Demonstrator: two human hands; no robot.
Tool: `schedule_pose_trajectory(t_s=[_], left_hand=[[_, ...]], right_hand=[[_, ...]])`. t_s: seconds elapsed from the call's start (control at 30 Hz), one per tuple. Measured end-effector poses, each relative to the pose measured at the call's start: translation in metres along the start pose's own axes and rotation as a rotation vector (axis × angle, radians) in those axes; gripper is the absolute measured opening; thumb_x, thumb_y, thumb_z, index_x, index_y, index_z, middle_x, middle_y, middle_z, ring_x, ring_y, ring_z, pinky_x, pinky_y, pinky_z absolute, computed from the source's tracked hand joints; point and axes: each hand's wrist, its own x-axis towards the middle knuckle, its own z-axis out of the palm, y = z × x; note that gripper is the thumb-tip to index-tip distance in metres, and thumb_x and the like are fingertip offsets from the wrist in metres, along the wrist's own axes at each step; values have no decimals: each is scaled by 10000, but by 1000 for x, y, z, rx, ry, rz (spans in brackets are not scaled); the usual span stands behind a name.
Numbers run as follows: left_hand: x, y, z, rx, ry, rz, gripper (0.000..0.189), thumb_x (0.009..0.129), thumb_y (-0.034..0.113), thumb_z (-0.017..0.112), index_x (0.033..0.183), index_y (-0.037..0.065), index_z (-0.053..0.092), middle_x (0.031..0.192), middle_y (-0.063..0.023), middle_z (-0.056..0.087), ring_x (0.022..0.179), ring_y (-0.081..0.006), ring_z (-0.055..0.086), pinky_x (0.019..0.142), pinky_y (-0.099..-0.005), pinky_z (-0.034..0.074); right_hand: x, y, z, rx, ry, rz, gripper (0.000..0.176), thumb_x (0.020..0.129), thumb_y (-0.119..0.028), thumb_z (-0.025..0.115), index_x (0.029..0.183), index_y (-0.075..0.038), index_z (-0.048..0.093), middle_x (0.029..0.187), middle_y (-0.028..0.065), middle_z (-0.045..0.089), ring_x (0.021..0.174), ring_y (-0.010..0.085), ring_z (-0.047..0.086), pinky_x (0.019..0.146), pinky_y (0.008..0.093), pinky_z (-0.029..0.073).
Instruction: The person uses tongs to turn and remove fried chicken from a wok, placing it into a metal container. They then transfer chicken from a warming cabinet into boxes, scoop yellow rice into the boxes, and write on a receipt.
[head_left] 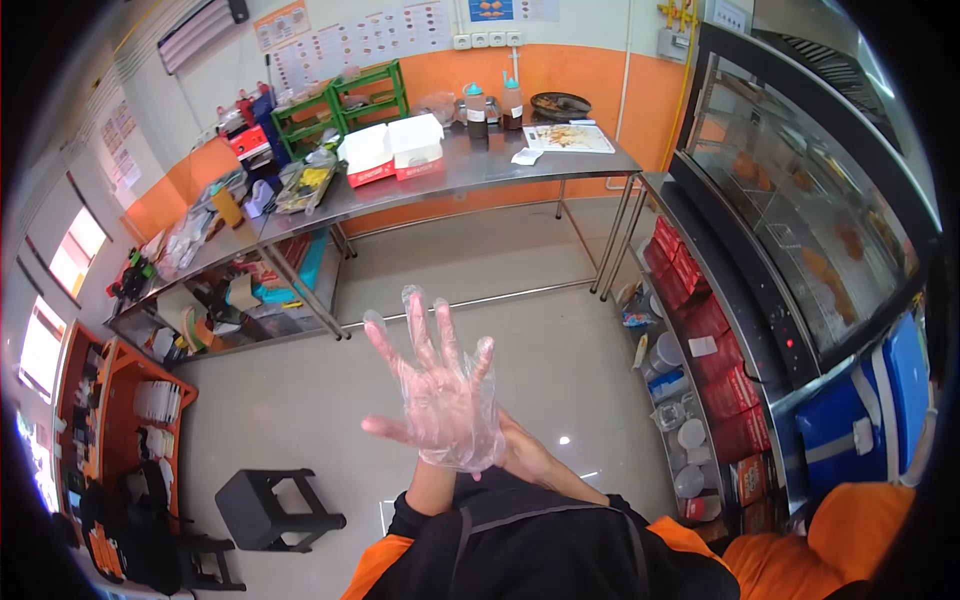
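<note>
My left hand is raised in front of me, palm toward me and fingers spread. A clear plastic glove covers it, loose and wrinkled about the palm and wrist, with slack film at some fingertips. My right hand reaches across to the glove's cuff at the left wrist and is pinched on it. Most of the right fingers are hidden behind the left hand and the glove. No glove shows on the visible part of the right hand.
Ahead stands a steel table with open white-and-red boxes, sauce bottles and a white cutting board. A glass display warmer stands right, above shelves of red packages. A black stool is at lower left.
</note>
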Motion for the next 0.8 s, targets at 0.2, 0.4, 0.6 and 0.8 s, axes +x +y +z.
schedule_pose_trajectory(t_s=[0.2,0.4,0.6,0.8], left_hand=[[108,-101,-100,11,29,-102,981,745,682,610,1482,405,24,1572,-85,-31,1450,-245,39,1101,-591,214],[225,-226,-171,-89,-47,-266,958,757,668,605,1480,412,32,1568,-114,-13,1431,-356,71,1047,-624,288],[313,-359,-230,-272,-9,-641,898,822,612,556,1505,284,75,1546,-157,107,1396,-389,196,1020,-600,340],[417,-596,-279,563,-367,-660,537,932,321,541,1338,-17,445,1428,-131,392,1301,-229,411,1087,-361,323]], right_hand=[[54,-131,-35,-1287,422,-586,803,772,-40,656,1419,-11,182,1198,148,465,958,230,569,769,335,475],[123,-255,-145,-1903,693,-685,124,846,-132,565,835,-10,549,737,163,602,684,350,592,648,424,481],[130,-346,-210,-1788,987,-636,195,934,-203,501,875,-31,574,781,157,617,737,383,602,656,457,481],[49,-397,-284,-1559,1292,-261,155,909,-179,563,907,-36,624,814,171,636,738,357,628,654,405,498]])
